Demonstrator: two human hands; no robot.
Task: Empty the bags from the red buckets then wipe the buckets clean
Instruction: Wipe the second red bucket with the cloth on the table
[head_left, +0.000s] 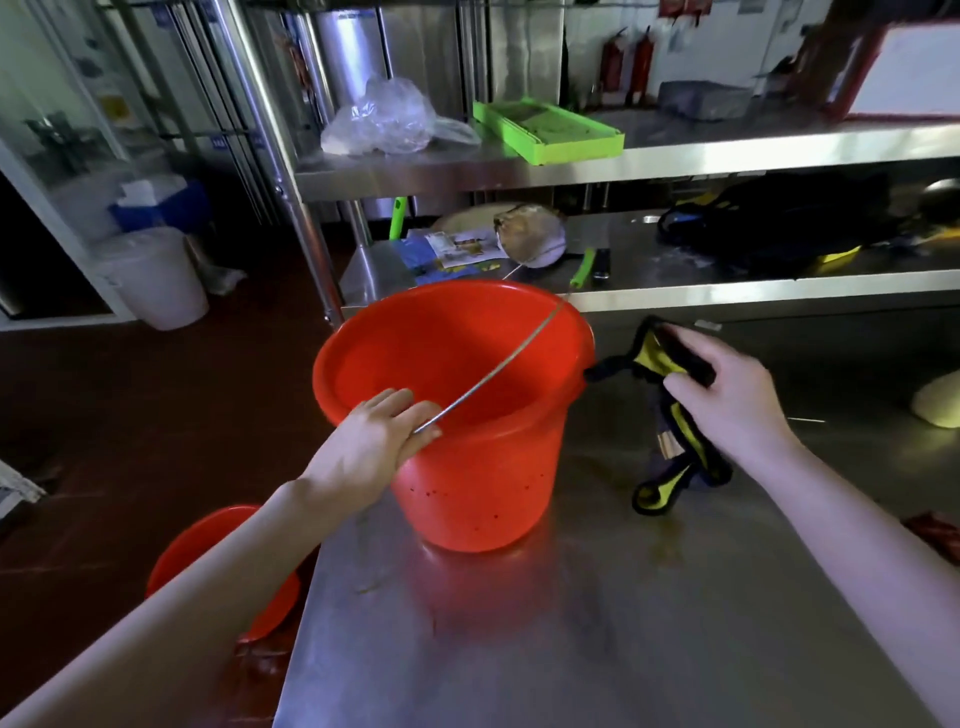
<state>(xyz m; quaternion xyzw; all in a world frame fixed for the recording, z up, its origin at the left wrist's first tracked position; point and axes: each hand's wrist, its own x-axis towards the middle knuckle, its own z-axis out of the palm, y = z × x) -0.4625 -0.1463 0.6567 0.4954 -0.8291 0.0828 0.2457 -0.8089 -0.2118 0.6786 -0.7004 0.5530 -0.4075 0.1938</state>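
A red bucket (483, 467) stands upright on the steel table (597, 623), near its left edge, and no bag shows inside it. Its thin metal handle (498, 364) lies across the open mouth. My left hand (382, 441) grips the bucket's near rim together with the end of that handle. Just right of the bucket, my right hand (727, 395) holds a yellow and black cloth (670, 415) above the table, one end hanging down to the tabletop. A second red bucket (218, 551) stands on the floor at the lower left, partly hidden by my left arm.
A steel shelf unit (675, 150) rises behind the table with a crumpled clear plastic bag (384, 117), a green tray (545, 130), papers, a strainer and dark gear. A white bin (156, 275) stands on the dark red floor at left.
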